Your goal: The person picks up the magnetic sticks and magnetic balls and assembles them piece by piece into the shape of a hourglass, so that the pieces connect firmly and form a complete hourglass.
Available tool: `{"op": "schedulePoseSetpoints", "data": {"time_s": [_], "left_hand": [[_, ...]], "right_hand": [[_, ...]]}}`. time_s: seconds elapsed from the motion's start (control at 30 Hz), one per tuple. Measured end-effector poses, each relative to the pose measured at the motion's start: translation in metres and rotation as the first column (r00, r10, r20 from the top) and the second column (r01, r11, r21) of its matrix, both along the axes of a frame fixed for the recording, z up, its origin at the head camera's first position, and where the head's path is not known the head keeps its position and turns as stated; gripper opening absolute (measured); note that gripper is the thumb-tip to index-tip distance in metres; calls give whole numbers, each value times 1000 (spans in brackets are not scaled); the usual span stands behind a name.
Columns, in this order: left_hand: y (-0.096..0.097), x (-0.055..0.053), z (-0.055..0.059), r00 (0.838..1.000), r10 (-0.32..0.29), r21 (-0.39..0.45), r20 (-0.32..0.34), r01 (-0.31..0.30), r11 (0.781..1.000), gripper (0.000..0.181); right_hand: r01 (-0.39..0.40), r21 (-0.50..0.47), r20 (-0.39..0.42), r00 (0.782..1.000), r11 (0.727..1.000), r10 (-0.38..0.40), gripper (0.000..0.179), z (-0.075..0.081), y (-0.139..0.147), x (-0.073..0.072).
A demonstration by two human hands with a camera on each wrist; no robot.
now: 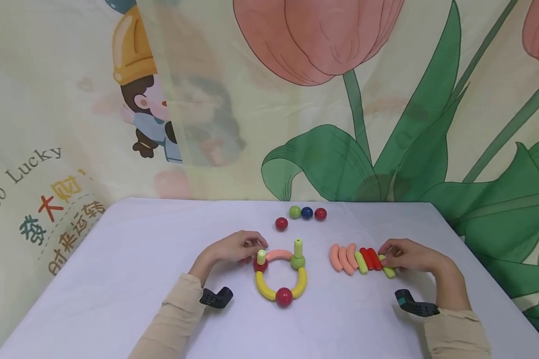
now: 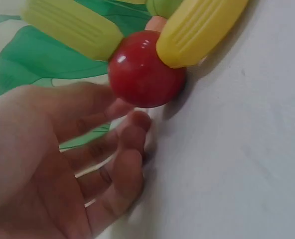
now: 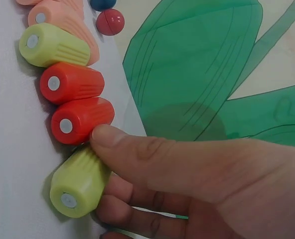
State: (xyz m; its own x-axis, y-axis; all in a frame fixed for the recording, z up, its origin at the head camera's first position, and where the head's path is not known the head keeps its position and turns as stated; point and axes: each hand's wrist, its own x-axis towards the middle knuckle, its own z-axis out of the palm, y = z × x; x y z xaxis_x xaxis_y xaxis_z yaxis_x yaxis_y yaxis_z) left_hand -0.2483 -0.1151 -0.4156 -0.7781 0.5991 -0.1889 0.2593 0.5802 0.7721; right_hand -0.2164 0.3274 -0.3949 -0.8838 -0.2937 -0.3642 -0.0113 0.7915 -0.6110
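Observation:
A ring of magnetic pieces lies on the table: two yellow curved rods [image 1: 265, 288], a pink curved rod [image 1: 279, 254], a front red ball [image 1: 284, 297], a green ball [image 1: 298, 262] and a left red ball [image 2: 145, 69]. Short light-green rods [image 1: 298, 247] stand up from the green ball and the left red ball. My left hand [image 1: 240, 247] is beside that left ball, fingers loosely bent, fingertips right at its side. To the right, my right hand [image 1: 408, 255] pinches a light-green rod [image 3: 80, 184] at the end of a row, thumb on top.
Beside the pinched rod lie two red rods [image 3: 82, 119], another light-green rod [image 3: 53, 46] and several pink curved rods [image 1: 343, 259]. Toward the back are a green ball [image 1: 294, 212], a blue ball [image 1: 307, 213] and two red balls [image 1: 321, 214]. A printed cloth [image 1: 215, 99] hangs behind the white table [image 1: 130, 239].

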Motion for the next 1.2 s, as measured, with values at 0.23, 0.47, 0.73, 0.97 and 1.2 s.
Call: {"op": "schedulePoseSetpoints", "data": {"time_s": [0.23,0.47,0.73,0.97,1.2], "left_hand": [[21,-13,-1,996,-73,-41,-43,71,997,21],[29,-16,3,989,-136,-97,-49,131,987,22],[30,-19,0,993,-105,-109,-60,98,989,17],[25,-13,-3,995,-39,-101,-94,30,994,18],[19,-6,-6,996,55,-69,-76,-60,996,18]], "right_hand": [[-3,16,7,1000,1000,3,39,3,-1,-1],[-16,-20,-10,1000,1000,16,38,0,2,-1],[-85,-92,-76,994,992,78,35,-1,3,-3],[-141,-135,-101,987,981,128,32,3,-7,-4],[-178,-189,-96,982,966,162,28,9,-20,-3]]}}
